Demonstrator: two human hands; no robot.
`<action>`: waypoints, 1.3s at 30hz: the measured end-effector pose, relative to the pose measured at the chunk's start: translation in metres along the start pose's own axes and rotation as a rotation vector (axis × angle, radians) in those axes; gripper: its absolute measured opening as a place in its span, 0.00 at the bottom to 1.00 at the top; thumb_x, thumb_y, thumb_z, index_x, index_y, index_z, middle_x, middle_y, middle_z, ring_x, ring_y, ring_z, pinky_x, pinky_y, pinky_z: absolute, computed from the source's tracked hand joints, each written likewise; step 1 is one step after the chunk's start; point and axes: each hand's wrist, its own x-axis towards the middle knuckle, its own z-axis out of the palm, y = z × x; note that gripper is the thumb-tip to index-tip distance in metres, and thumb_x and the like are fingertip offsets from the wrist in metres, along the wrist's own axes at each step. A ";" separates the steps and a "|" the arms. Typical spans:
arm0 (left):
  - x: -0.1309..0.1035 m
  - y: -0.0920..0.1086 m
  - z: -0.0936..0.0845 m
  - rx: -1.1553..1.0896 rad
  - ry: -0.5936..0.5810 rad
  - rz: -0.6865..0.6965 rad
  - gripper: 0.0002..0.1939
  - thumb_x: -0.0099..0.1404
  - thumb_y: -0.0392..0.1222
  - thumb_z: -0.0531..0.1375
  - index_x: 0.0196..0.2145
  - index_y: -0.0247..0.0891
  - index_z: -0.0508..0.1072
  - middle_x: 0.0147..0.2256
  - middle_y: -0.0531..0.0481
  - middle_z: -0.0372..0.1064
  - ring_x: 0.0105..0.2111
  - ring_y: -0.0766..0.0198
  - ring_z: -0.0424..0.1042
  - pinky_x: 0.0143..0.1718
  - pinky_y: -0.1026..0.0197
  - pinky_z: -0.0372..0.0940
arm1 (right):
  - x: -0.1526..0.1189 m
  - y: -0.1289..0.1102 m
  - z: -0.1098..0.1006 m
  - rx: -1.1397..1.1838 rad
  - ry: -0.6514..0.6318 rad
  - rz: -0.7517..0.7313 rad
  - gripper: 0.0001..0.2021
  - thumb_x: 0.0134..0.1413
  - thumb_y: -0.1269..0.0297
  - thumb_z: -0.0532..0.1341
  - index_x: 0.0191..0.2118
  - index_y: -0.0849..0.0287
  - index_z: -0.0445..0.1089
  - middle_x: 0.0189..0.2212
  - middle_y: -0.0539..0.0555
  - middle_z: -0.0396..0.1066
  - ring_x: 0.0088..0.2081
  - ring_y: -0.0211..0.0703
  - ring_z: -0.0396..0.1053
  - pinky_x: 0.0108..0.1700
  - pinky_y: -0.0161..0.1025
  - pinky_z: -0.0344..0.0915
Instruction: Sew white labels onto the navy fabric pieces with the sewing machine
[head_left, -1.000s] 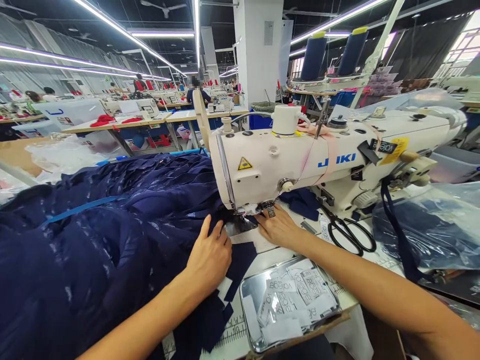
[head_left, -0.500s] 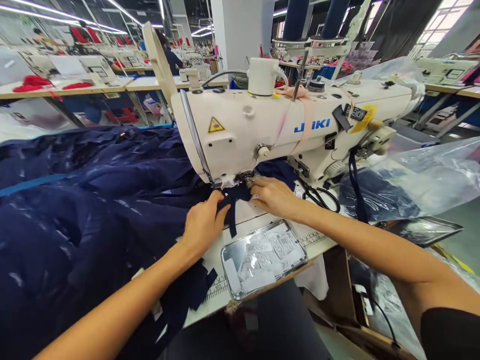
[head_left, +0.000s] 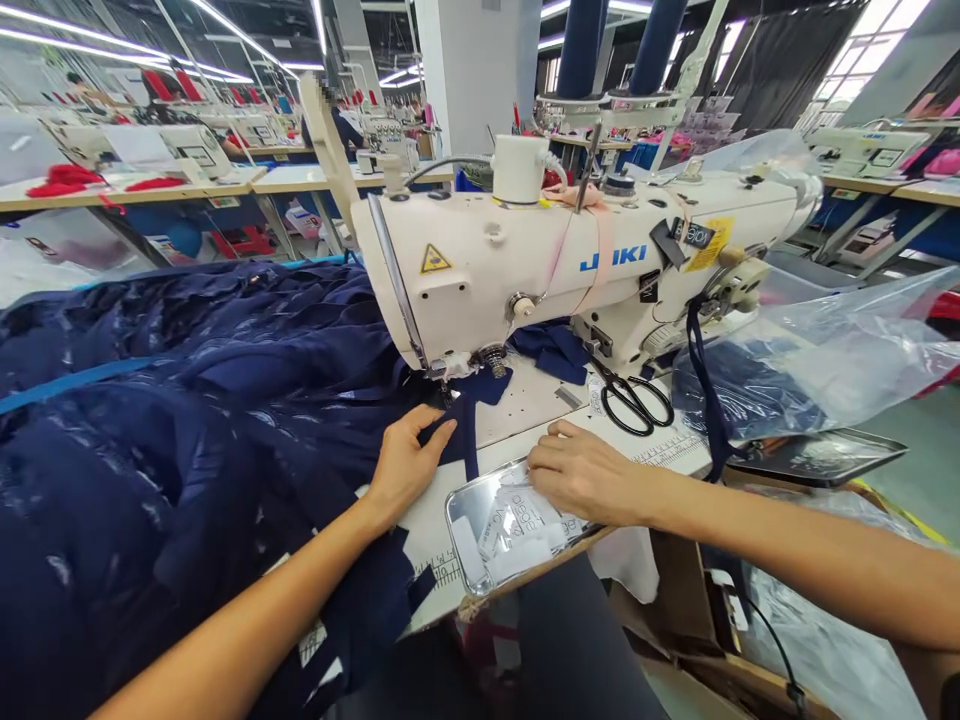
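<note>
My left hand is at the front of the white sewing machine, thumb and forefinger closed on navy fabric just before the presser foot. A narrow navy strip hangs from that fabric toward the table edge. My right hand is over the right part of a shallow metal tray, fingers curled down among printed white labels. Its fingertips are hidden, so whether a label is between them does not show.
Black-handled scissors lie on the machine bed to the right. A large heap of navy garments covers the left side. A clear plastic bag with navy cloth is at right. Cardboard boxes stand below the table.
My right hand has left the fabric by the needle and moved down toward me to the label tray. My left hand stays on the fabric, slightly lower.
</note>
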 end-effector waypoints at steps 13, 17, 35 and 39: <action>-0.015 0.038 -0.014 -0.568 -0.156 -0.380 0.13 0.40 0.47 0.67 0.19 0.34 0.73 0.18 0.55 0.66 0.18 0.72 0.60 0.20 0.68 0.53 | 0.050 -0.001 -0.023 -0.346 0.675 -0.110 0.10 0.57 0.75 0.48 0.37 0.63 0.66 0.16 0.48 0.59 0.21 0.34 0.54 0.26 0.38 0.48; -0.016 0.046 -0.023 -0.559 -0.218 -0.357 0.12 0.38 0.44 0.68 0.19 0.34 0.74 0.17 0.55 0.65 0.18 0.73 0.58 0.21 0.69 0.52 | 0.073 0.001 -0.018 -0.368 0.680 -0.264 0.11 0.58 0.74 0.48 0.39 0.63 0.66 0.16 0.48 0.59 0.20 0.34 0.55 0.24 0.38 0.49; -0.015 0.040 -0.025 -0.649 -0.157 -0.434 0.13 0.38 0.46 0.69 0.19 0.34 0.74 0.18 0.53 0.69 0.18 0.71 0.63 0.22 0.68 0.55 | 0.075 -0.010 0.001 0.970 0.481 0.465 0.12 0.57 0.61 0.49 0.35 0.62 0.67 0.26 0.50 0.68 0.25 0.34 0.63 0.28 0.34 0.62; -0.015 0.038 -0.024 -0.570 -0.152 -0.393 0.14 0.40 0.47 0.68 0.20 0.34 0.74 0.19 0.52 0.69 0.19 0.70 0.62 0.22 0.67 0.55 | 0.086 -0.010 -0.001 1.344 0.426 0.573 0.13 0.44 0.54 0.61 0.26 0.62 0.66 0.20 0.47 0.64 0.22 0.33 0.61 0.26 0.33 0.61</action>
